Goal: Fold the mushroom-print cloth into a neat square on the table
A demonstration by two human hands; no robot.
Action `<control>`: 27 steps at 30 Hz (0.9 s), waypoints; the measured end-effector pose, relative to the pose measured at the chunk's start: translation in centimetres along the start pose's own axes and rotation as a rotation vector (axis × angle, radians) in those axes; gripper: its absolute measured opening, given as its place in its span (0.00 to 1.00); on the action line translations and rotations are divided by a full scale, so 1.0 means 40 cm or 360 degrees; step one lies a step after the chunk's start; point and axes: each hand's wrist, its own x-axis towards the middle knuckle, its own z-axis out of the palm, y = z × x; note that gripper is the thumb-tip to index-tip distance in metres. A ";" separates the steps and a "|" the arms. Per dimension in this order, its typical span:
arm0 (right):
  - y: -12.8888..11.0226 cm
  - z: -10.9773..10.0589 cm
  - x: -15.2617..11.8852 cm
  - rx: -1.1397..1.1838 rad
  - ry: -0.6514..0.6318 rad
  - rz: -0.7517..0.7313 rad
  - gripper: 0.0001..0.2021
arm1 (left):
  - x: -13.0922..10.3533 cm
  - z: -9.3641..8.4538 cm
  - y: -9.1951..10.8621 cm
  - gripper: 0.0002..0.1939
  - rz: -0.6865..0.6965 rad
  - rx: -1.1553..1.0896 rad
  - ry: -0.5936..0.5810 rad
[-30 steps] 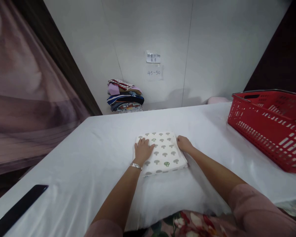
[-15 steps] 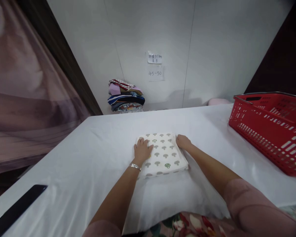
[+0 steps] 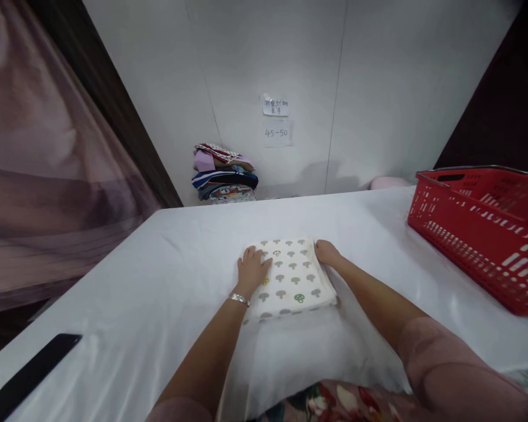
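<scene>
A folded white cloth with a grey mushroom print lies flat on the white table cover in front of me. A few of its mushrooms are outlined in green or yellow. My left hand, with a silver bracelet at the wrist, rests on the cloth's left side with its fingers spread. At the far right corner, my right hand is closed on the edge of the cloth, its fingertips partly hidden. Several layers show along the right edge.
A red plastic basket stands on the right of the white table. Behind the table's far edge is a stack of folded clothes. A long black object lies at the near left, and a pink curtain hangs beyond it.
Almost nothing differs. My left hand has shifted very slightly to the left on the cloth; the right hand keeps its place at the far right corner.
</scene>
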 end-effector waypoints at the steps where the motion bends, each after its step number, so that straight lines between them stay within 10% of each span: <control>1: -0.002 -0.001 0.003 -0.0003 0.0001 0.0007 0.15 | 0.004 -0.003 -0.001 0.27 -0.0012 0.0003 0.0014; 27: 0.006 0.012 0.060 0.0022 0.0057 0.0026 0.16 | 0.027 0.025 -0.017 0.28 -0.0008 -0.0009 0.0057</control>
